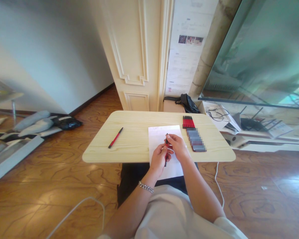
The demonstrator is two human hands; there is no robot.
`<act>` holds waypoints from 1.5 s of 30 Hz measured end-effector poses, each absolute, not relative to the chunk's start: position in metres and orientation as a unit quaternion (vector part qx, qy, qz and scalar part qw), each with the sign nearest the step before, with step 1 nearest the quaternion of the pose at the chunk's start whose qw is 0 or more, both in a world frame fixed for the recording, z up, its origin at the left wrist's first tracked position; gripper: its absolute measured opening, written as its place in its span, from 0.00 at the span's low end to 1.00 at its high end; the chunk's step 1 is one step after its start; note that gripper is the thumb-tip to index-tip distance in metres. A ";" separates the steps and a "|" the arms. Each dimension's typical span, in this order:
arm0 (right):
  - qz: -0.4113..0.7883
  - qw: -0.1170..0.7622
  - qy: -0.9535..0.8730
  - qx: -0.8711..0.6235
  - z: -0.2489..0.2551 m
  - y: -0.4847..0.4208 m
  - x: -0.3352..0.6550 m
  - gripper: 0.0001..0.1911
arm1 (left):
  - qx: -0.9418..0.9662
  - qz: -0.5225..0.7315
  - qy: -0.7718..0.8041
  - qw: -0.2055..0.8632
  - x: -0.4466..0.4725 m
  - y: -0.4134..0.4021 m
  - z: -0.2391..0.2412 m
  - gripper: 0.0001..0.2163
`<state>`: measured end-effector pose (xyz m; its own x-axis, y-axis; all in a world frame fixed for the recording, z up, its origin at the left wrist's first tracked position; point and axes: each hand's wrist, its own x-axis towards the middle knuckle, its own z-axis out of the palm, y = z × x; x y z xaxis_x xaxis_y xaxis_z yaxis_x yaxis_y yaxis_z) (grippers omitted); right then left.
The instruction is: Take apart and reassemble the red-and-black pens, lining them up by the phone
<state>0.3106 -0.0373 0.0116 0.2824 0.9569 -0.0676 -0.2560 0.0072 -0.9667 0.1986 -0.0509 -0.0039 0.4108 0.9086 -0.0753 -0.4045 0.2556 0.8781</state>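
A red and black pen [166,151] is held upright-looking between both hands, over a white sheet of paper [153,133]. My left hand [159,157] is closed around its middle and lower part. At the pen's black upper end, my right hand [177,144] pinches with thumb and fingers. The sheet lies on the table and hangs past its near edge. Another red and black pen [116,137] lies alone at the table's left. Several similar pens [188,122] are lined up side by side at the right, beyond my right hand.
The light wooden table [134,119] has rounded corners. A blurred-out flat item [196,140] lies right of the paper. Behind stand a black bag [186,103] and a low white cabinet with a router [254,123]. A white cable [77,207] trails over the floor.
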 end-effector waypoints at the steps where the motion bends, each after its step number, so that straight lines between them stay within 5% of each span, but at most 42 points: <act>1: 0.475 0.625 -0.350 -0.511 0.012 -0.037 0.311 0.18 | 0.413 0.450 0.308 0.730 0.199 -0.051 -0.004 0.17; 26: 0.545 0.515 -0.414 -0.516 0.027 -0.025 0.324 0.17 | 0.410 0.459 0.315 0.723 0.191 -0.045 -0.001 0.16; 45: 0.554 0.545 -0.417 -0.471 0.019 -0.024 0.316 0.18 | 0.392 0.471 0.319 0.723 0.190 -0.046 -0.002 0.15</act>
<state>0.3162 -0.0245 0.0186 0.0380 0.9970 -0.0678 -0.2106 -0.0584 -0.9758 0.1900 -0.0459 -0.0023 0.3520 0.9314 -0.0926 -0.4308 0.2491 0.8674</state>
